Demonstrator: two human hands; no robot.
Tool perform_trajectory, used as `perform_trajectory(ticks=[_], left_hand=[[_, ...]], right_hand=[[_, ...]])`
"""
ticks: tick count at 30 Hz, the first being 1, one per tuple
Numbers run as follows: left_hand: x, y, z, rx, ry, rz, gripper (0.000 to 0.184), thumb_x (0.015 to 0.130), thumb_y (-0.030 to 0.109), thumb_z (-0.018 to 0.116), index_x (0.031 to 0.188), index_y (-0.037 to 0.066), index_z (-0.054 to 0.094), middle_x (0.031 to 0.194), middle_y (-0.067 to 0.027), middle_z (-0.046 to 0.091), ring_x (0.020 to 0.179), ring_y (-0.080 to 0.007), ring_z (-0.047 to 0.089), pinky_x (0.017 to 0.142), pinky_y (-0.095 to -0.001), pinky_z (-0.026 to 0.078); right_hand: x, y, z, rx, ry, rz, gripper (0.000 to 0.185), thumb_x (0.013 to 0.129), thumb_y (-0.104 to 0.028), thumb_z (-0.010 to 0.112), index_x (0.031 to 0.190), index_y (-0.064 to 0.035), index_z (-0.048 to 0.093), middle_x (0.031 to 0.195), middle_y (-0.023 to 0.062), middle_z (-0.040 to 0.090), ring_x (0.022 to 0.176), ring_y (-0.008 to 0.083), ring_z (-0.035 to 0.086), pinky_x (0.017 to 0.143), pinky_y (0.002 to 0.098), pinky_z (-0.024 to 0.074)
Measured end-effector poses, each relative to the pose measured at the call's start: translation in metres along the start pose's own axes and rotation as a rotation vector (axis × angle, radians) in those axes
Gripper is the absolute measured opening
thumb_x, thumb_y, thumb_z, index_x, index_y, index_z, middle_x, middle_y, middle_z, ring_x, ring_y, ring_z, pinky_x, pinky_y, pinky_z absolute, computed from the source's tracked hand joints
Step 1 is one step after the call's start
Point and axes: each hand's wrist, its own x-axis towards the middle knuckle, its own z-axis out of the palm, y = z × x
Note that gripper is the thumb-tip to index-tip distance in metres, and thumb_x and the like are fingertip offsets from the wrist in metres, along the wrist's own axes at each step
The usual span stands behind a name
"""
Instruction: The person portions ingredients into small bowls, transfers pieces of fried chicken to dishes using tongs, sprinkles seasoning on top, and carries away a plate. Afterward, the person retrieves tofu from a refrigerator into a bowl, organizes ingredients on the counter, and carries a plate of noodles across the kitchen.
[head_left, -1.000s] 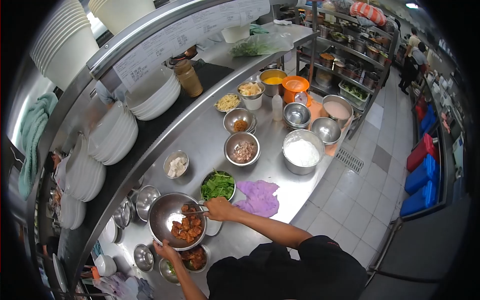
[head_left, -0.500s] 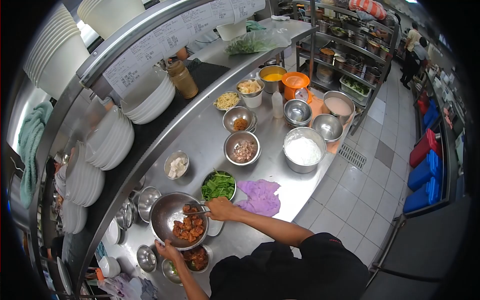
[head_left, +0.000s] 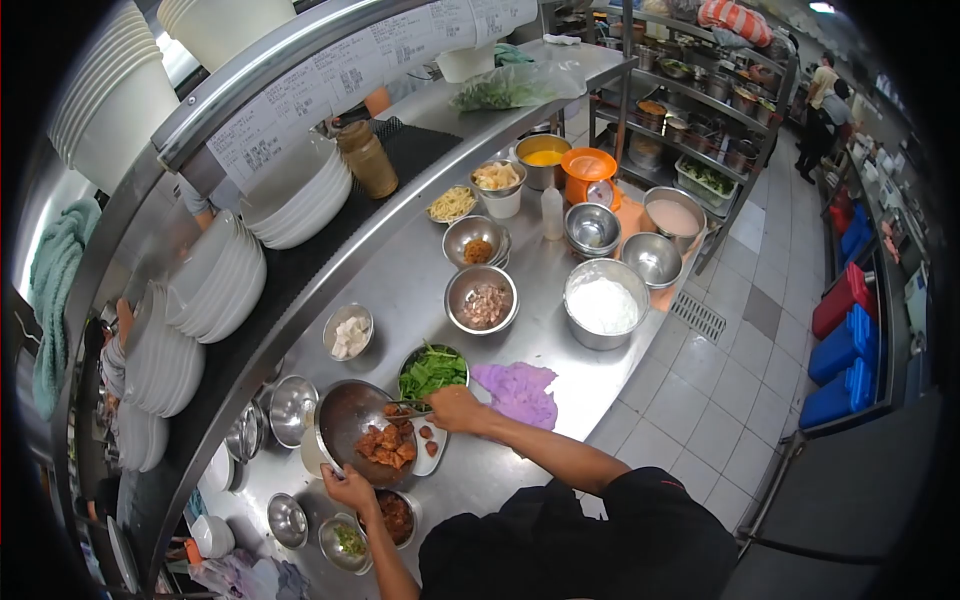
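Note:
My left hand (head_left: 350, 490) grips the near rim of a large metal mixing bowl (head_left: 342, 425), which tilts to the right. Several reddish-brown pieces of cooked meat (head_left: 385, 447) have gathered on its low side. Closed around metal tongs (head_left: 420, 407), my right hand (head_left: 456, 410) is at the bowl's right rim, and a piece of meat shows at the tongs' tips. Just right of the bowl, a white plate (head_left: 430, 462) carries a few small pieces. Behind my left wrist sits a container of more brown meat (head_left: 396, 516). Leafy greens (head_left: 434, 371) fill a bowl beyond my right hand.
A crumpled purple cloth (head_left: 517, 393) lies right of the greens. Farther along stand bowls of chopped meat (head_left: 484, 305), white cubes (head_left: 351, 337) and white powder (head_left: 603, 303). Stacked white bowls (head_left: 215, 285) line the shelf at left. Small metal bowls (head_left: 288, 519) stand near my left arm.
The mixing bowl has tipped further and shifted right, and the meat has slid toward its right side. Small pieces now show on the white plate. My right hand has moved slightly right with the tongs.

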Motion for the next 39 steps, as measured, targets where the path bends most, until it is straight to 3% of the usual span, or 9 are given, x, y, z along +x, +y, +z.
perform_trajectory(ticks=[13,18,21,23,25,28,33,36,39], left_hand=[[-0.002,0.020,-0.007,0.151,-0.001,0.132,0.012,0.072,-0.008,0.052,0.075,-0.003,0.041,0.062,-0.0092,0.040,0.058,-0.0180,0.037,0.056,-0.0328,0.036],[-0.005,0.010,-0.003,0.187,-0.020,0.257,0.010,0.075,-0.003,0.050,0.071,-0.002,0.040,0.057,-0.0144,0.037,0.051,-0.0264,0.035,0.050,-0.0389,0.034],[-0.004,0.022,-0.003,0.173,0.025,0.441,0.008,0.079,0.003,0.054,0.075,-0.003,0.050,0.061,-0.0207,0.047,0.054,-0.0345,0.047,0.050,-0.0436,0.037],[0.003,-0.006,-0.006,0.254,-0.038,0.375,0.012,0.079,0.007,0.058,0.076,-0.003,0.052,0.063,-0.0230,0.050,0.057,-0.0407,0.052,0.050,-0.0449,0.037],[0.011,0.001,-0.010,0.148,0.055,0.307,0.013,0.078,0.008,0.058,0.071,0.002,0.049,0.056,-0.0179,0.045,0.047,-0.0360,0.046,0.045,-0.0431,0.033],[0.021,0.005,-0.020,0.166,0.182,0.325,0.013,0.075,0.002,0.056,0.068,0.003,0.045,0.051,-0.0131,0.039,0.042,-0.0250,0.039,0.043,-0.0376,0.032],[0.026,0.006,-0.039,0.113,0.231,0.195,0.013,0.074,-0.002,0.055,0.068,0.003,0.045,0.051,-0.0082,0.033,0.043,-0.0155,0.035,0.043,-0.0338,0.031],[0.031,0.003,-0.061,0.123,0.306,0.106,0.009,0.074,-0.003,0.055,0.072,0.000,0.047,0.056,-0.0042,0.041,0.051,-0.0113,0.041,0.048,-0.0298,0.035],[0.051,-0.028,-0.100,0.044,0.633,0.049,0.009,0.072,-0.005,0.055,0.076,-0.001,0.048,0.068,-0.0022,0.050,0.060,-0.0109,0.047,0.056,-0.0263,0.039]], right_hand=[[-0.008,0.009,0.003,-0.072,-0.022,0.043,0.027,0.070,-0.024,0.067,0.083,-0.0002,0.065,0.073,0.0201,0.064,0.071,0.0368,0.064,0.065,0.0457,0.0504],[-0.017,-0.017,-0.025,-0.178,-0.059,0.053,0.024,0.068,-0.023,0.066,0.075,0.0003,0.065,0.071,0.0212,0.064,0.069,0.0366,0.064,0.062,0.0450,0.0512],[-0.025,-0.031,-0.022,-0.117,0.041,0.088,0.024,0.068,-0.022,0.063,0.073,0.0007,0.065,0.070,0.0227,0.063,0.068,0.0376,0.064,0.061,0.0448,0.0516],[-0.026,-0.040,-0.022,-0.074,-0.003,0.155,0.025,0.070,-0.022,0.062,0.081,-0.0012,0.066,0.074,0.0229,0.064,0.072,0.0372,0.064,0.063,0.0456,0.0511],[-0.025,-0.051,-0.035,-0.140,-0.145,0.277,0.029,0.075,-0.028,0.063,0.092,-0.0048,0.067,0.079,0.0214,0.065,0.074,0.0372,0.064,0.065,0.0454,0.0503],[-0.035,-0.056,-0.057,-0.167,0.091,0.078,0.027,0.074,-0.023,0.066,0.091,-0.0026,0.064,0.073,0.0204,0.064,0.069,0.0360,0.063,0.059,0.0454,0.0488],[-0.021,-0.076,-0.052,-0.136,0.080,0.021,0.030,0.079,-0.025,0.065,0.094,0.0017,0.061,0.077,0.0250,0.062,0.072,0.0399,0.062,0.062,0.0473,0.0474],[-0.003,-0.058,-0.014,-0.112,0.090,0.012,0.031,0.080,-0.026,0.064,0.095,0.0011,0.061,0.075,0.0249,0.062,0.072,0.0404,0.061,0.062,0.0468,0.0477],[-0.005,-0.055,-0.002,-0.159,-0.109,0.059,0.031,0.080,-0.030,0.063,0.096,-0.0032,0.064,0.072,0.0238,0.062,0.071,0.0404,0.061,0.064,0.0473,0.0476]])
